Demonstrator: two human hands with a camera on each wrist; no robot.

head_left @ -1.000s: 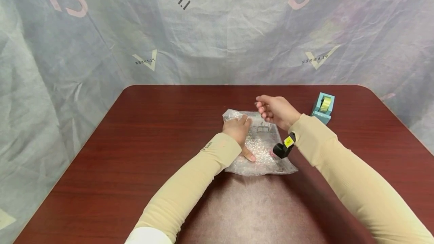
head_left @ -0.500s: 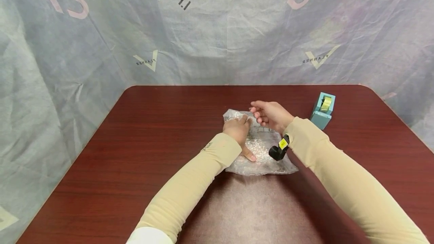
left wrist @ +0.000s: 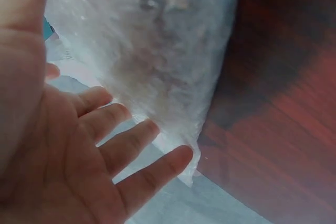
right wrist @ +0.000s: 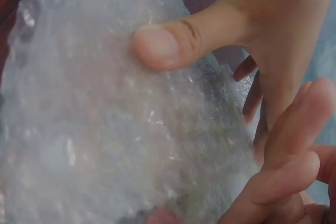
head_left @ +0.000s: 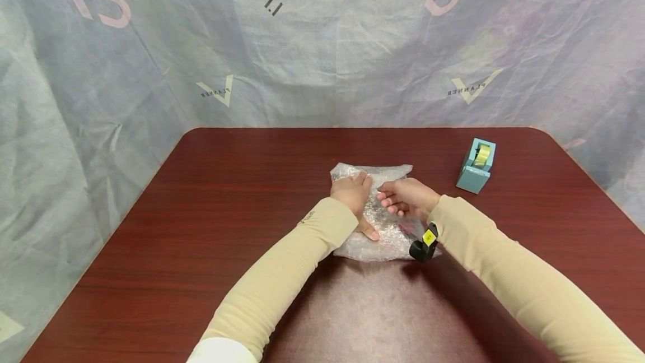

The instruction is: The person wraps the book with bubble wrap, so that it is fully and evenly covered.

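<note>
A clear bubble-wrap package (head_left: 385, 242) lies flat on the table, with printing and a pinkish patch showing faintly through it. My left hand (head_left: 353, 198) presses on its left side, fingers spread and thumb stretched across the top. In the left wrist view the palm and fingers of that left hand (left wrist: 105, 140) lie along the package (left wrist: 157, 61). Over the right part of the wrap hovers my right hand (head_left: 408, 198), its fingers loosely curled; I see nothing between them. The right wrist view has its bent fingers (right wrist: 286, 177) beside the left thumb.
A light-blue tape dispenser (head_left: 473, 175) with a yellowish roll stands to the right, beyond the right hand. The dark red wooden table (head_left: 227, 184) ends at a grey printed cloth (head_left: 302, 60) hanging behind it. A small black camera (head_left: 423, 246) sits on the right wrist.
My right hand has come down from the package's far edge toward its middle, nearer to me. The left hand and package have stayed in place.
</note>
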